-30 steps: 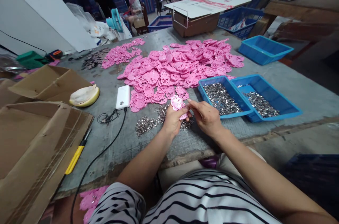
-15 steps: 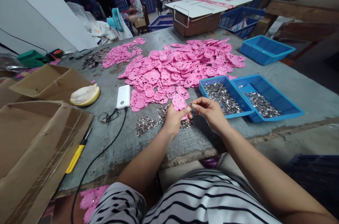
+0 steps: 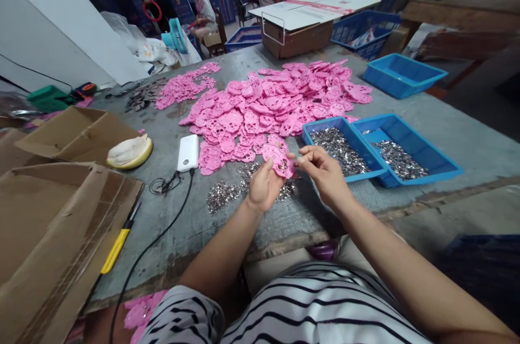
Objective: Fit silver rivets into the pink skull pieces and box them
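Currently: left hand (image 3: 263, 186) closed on pink plastic piece (image 3: 279, 160), raised just above tabletop (image 3: 447, 132). Right hand (image 3: 323, 173) pinched at its edge, contents too small to tell. Best kept steady, face up, near loose metal bits (image 3: 221, 195).

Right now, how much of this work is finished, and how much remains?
Done: cannot tell; no finished stack stands out. In hand: left hand holds one pink piece; right hand pinches at its edge. Left: a big pink pile and two trays of metal bits.
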A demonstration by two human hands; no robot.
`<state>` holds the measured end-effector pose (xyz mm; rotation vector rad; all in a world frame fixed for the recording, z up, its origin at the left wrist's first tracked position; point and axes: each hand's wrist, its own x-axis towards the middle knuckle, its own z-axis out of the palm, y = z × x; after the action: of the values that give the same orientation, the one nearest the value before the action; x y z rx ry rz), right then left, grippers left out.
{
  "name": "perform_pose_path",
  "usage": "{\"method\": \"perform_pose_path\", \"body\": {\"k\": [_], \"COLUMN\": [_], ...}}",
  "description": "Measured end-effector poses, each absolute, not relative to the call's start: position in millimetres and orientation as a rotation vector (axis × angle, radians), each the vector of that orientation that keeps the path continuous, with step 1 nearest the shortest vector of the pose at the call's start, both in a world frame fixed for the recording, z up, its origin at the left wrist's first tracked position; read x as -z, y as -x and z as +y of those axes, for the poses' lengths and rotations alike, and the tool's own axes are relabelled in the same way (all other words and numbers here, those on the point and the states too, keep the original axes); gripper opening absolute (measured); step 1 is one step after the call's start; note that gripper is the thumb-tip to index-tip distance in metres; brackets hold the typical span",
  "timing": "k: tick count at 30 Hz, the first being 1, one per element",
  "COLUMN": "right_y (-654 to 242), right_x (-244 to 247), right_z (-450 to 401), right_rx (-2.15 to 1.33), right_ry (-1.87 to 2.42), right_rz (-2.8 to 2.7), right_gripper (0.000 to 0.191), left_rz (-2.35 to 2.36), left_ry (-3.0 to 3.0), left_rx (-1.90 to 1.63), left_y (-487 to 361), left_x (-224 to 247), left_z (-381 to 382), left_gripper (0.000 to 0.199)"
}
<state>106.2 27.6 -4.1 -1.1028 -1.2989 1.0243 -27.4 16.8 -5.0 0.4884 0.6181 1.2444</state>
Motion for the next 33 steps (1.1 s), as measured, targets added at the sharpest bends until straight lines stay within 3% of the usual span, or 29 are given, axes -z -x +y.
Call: {"method": "perform_pose_path", "body": {"k": [7, 33], "right_y": [-95, -84], "right_x": [5, 5], "right_z": [20, 18], "right_rx": [-1.042, -1.219], "right_ry": [1.107, 1.076], "right_rz": [-1.14, -1.009], "right_gripper": [0.023, 0.026], "left_rz": [0.44, 0.48], "left_ry": [-0.656, -0.774], "left_rx": [-1.319, -1.417], "left_y": [26, 25], "left_x": [8, 11], "left_z": [10, 11], "left_gripper": [0.048, 0.051]}}
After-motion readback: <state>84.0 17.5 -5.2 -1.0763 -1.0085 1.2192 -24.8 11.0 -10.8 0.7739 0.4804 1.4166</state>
